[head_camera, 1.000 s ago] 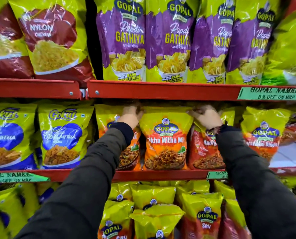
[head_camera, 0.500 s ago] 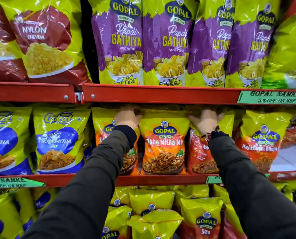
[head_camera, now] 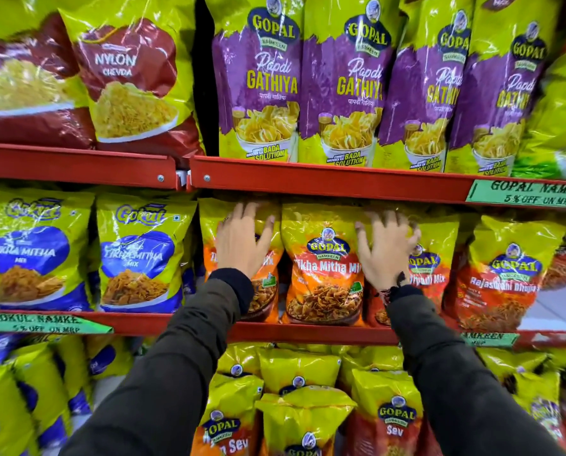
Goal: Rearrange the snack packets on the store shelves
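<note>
Both of my dark sleeves reach up from the bottom of the view to the middle red shelf (head_camera: 308, 332). My left hand (head_camera: 242, 240) is spread flat, fingers splayed, palm against the front of an orange packet (head_camera: 268, 291) and gripping nothing. My right hand (head_camera: 385, 250) is spread flat too, pressed on a red Gopal packet (head_camera: 430, 274) and holding nothing. Between my two hands stands the orange Tikha Mitha Mix packet (head_camera: 324, 274), upright and facing out. I judge the step to be squaring this row, so I would press evenly with flat palms, nudging both neighbours upright and flush with the middle one without creasing them. My left hand covers most of its packet's label, so I cannot read it. The right one's name is half hidden. Beyond my fingertips, the packet tops vanish in shadow under the upper shelf (head_camera: 324, 181), which carries purple Papdi Gathiya packets (head_camera: 258, 87). Outer packets are blurred.
</note>
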Demonstrator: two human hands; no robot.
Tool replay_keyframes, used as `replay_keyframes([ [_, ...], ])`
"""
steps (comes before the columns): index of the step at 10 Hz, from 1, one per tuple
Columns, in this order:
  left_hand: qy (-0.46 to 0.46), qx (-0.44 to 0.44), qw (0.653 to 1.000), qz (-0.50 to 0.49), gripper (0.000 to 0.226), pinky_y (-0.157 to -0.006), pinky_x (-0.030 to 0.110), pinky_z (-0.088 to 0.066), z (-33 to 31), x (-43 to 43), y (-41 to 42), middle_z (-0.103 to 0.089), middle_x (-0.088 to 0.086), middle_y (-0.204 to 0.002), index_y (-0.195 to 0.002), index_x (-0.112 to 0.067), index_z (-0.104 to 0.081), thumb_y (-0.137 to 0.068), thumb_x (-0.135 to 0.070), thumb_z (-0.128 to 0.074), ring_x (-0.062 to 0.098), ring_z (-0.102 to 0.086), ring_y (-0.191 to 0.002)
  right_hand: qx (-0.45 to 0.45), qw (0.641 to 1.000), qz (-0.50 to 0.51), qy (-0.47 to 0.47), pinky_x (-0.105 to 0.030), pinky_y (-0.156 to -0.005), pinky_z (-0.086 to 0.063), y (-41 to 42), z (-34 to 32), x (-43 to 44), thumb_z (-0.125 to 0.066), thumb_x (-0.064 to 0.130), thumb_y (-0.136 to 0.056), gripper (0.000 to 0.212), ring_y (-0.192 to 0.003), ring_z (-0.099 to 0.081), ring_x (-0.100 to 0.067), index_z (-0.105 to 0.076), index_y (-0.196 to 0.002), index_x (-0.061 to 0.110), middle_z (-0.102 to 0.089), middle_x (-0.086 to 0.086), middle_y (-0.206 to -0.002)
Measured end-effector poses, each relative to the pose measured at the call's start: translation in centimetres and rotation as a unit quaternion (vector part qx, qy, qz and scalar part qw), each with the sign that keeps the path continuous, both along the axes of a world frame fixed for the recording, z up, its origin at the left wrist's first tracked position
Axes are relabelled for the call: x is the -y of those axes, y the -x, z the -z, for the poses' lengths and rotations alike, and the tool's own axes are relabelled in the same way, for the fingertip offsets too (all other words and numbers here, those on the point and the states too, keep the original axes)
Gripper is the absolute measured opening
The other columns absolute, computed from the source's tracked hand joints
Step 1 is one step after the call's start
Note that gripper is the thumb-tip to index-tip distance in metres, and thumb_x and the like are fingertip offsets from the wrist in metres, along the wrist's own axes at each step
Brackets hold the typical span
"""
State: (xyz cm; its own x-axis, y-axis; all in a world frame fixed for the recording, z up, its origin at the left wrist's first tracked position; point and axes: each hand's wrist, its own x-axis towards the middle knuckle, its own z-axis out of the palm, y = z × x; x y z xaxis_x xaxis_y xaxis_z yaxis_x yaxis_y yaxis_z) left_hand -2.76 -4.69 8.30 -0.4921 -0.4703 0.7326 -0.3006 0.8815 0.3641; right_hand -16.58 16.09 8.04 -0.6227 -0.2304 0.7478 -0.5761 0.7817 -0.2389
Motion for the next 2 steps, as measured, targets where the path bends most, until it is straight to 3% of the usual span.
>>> replay_keyframes([
  [2, 0.061, 0.013, 0.998, -0.015, 0.040, -0.092, 0.043, -0.042, 1.7, 1.7, -5.9, -0.057, -0.002, -0.122, -0.121, -0.026, -0.054, -0.095, -0.048, -0.034, 0.023, -0.055, -0.112, -0.083, 0.988, -0.122, -0.036, -0.049, -0.116, -0.014, -7.8, 1.8, 3.8, -0.036, 0.043, -0.100, 0.038, -0.141, -0.038, -0.022, -0.052, -0.132, 0.030, -0.051, 0.004, -0.141],
])
